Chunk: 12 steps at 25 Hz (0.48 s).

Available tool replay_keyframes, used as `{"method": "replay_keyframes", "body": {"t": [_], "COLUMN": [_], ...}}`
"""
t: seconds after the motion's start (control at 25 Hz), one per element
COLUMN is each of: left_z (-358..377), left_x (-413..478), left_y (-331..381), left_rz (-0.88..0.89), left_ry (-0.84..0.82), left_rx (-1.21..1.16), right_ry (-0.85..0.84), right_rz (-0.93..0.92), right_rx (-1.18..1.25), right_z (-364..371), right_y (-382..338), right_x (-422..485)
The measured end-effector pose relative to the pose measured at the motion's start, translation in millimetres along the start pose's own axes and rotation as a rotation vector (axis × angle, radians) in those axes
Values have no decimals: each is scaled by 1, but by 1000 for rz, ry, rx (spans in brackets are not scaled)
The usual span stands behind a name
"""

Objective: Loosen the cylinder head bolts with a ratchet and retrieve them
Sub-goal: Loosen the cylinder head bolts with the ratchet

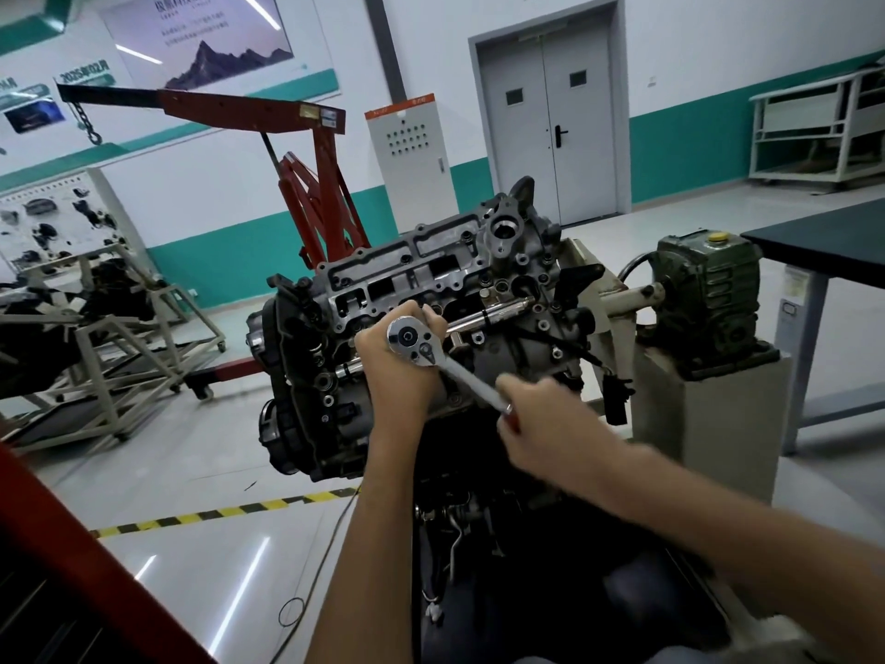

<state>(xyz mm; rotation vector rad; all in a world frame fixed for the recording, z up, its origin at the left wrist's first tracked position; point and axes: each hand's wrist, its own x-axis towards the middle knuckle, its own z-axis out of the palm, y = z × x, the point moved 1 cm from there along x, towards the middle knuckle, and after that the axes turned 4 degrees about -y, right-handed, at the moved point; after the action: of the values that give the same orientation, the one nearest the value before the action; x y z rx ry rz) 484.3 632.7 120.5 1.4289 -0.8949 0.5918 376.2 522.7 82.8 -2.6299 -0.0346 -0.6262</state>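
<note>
Red steel engine hoist (311,136) far left. Left hand (395,376) curled under head of chrome ratchet (413,341), steadying it over grey aluminium cylinder head (431,261), near its front edge. Right hand (541,426) wrapped round ratchet's handle end, bit of red grip showing. Second chrome bar (493,311) lies on cylinder head just behind. Judged step: loosening a bolt. Next calls for firm handle swing, ratchet head held square. Socket and bolt hidden under left hand; right hand blurred; no removed bolts visible.

Head camera — angled down, near cylinder head (421,266).
</note>
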Motion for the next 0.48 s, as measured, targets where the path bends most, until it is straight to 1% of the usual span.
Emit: {"method": "replay_keyframes", "body": {"t": [0.08,0.12,0.16,0.2,0.24,0.32,0.4,0.48], "left_z": [-4,-5,-6,-8,-9,-6,3,13], "left_x": [4,5,5,3,0,-8,-17,-18], "left_y": [3,4,4,3,3,2,4,5], "left_rz": [30,53,70,74,65,62,96,20], "left_ry": [-113,-146,-151,-127,-84,24,101,128], "left_rx": [57,105,141,150,140,142,113,13], "right_ry": [-5,24,63,82,80,63,42,25], "right_rz": [-96,-141,-175,-180,-154,-66,68,188], "right_rx": [-297,-424,-508,-530,-497,-321,-26,287], "right_z": [-40,-57,-68,-70,-66,-35,4,33], "right_y": [20,23,24,22,20,13,-4,-23], "right_x": [23,33,41,43,40,20,-2,-14]}}
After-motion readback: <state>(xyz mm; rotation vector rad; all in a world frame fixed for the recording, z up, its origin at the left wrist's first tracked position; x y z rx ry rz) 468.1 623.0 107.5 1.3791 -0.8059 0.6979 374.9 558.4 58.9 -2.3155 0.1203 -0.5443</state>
